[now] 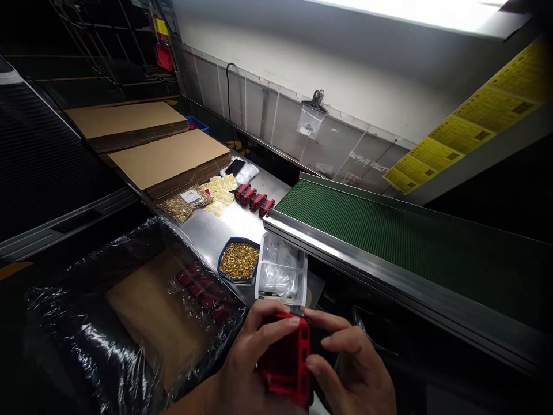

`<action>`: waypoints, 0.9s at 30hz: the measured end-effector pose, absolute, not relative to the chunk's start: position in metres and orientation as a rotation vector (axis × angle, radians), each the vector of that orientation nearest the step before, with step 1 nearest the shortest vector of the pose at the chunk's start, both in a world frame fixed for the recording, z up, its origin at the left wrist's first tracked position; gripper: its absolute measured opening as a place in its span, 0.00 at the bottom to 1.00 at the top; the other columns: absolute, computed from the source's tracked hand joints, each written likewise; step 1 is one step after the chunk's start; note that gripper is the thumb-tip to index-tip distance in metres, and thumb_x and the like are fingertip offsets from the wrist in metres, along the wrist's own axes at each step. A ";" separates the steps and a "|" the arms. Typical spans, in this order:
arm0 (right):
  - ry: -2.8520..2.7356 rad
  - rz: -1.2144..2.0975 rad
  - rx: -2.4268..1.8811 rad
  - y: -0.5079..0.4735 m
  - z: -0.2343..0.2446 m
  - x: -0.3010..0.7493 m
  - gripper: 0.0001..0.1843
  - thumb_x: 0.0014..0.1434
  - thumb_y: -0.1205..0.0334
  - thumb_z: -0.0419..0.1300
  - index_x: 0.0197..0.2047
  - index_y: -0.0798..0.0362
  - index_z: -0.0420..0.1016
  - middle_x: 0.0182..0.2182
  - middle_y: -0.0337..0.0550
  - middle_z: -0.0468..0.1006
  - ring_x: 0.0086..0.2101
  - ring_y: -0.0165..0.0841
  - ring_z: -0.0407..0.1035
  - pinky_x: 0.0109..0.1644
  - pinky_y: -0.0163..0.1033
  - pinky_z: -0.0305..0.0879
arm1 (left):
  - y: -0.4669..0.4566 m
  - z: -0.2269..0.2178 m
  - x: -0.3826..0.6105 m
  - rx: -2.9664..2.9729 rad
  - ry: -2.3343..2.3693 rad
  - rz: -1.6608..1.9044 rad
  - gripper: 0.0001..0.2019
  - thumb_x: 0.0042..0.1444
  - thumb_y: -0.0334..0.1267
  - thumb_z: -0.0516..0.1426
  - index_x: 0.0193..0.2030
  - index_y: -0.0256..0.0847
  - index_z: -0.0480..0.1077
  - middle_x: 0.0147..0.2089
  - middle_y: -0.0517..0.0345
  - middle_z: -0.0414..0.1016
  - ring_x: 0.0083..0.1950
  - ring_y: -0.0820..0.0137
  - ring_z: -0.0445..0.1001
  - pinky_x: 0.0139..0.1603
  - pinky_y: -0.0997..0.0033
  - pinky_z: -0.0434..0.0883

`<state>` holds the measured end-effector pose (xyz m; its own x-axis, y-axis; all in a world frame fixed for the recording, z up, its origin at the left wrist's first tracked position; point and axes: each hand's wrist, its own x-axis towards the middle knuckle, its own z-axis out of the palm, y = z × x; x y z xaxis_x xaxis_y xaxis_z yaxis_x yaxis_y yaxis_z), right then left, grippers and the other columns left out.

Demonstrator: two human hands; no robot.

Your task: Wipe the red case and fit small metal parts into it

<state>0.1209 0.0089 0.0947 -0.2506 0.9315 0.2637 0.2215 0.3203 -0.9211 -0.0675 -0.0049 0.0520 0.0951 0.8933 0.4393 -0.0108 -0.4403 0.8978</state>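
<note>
A red plastic part (303,357) with square openings along its edge is held up close at the bottom of the view. My left hand (253,357) wraps its far side, with fingers bent over the top. From the other side, my right hand (356,357) pinches it, its thumb against the red edge and its forefinger on a small dark piece (296,311) at the top. My palms hide much of the part. Just beyond my hands are a white tray (305,282) of clear plastic bags and a blue bin (221,271) of small brass-coloured pieces.
A green conveyor belt (367,225) runs off to the right. Several red-and-black parts (253,197) stand at its end, beside yellow sticker sheets (219,202) and a bag of brass-coloured pieces (184,204). Cardboard stacks (168,155) lie behind. At left is a plastic-lined box (99,340).
</note>
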 end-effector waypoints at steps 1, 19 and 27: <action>-1.655 1.015 -1.075 0.008 0.092 0.122 0.14 0.62 0.55 0.63 0.50 0.44 0.68 0.53 0.47 0.76 0.54 0.41 0.72 0.56 0.45 0.74 | -0.007 0.051 -0.065 1.478 0.883 1.444 0.40 0.47 0.55 0.68 0.65 0.50 0.60 0.58 0.47 0.58 0.57 0.55 0.68 0.51 0.64 0.75; -1.735 1.095 -1.389 0.000 0.076 0.114 0.52 0.51 0.61 0.70 0.71 0.42 0.45 0.65 0.52 0.61 0.63 0.52 0.58 0.68 0.63 0.56 | 0.000 0.046 -0.068 0.227 0.411 1.300 0.21 0.61 0.43 0.54 0.59 0.38 0.66 0.57 0.46 0.71 0.57 0.57 0.70 0.57 0.64 0.67; -1.779 1.099 -1.331 -0.005 0.071 0.117 0.49 0.54 0.60 0.69 0.71 0.40 0.46 0.67 0.49 0.59 0.65 0.50 0.57 0.70 0.61 0.54 | 0.009 0.053 -0.065 0.171 0.656 1.289 0.17 0.68 0.47 0.47 0.43 0.37 0.72 0.48 0.48 0.76 0.53 0.56 0.73 0.58 0.57 0.67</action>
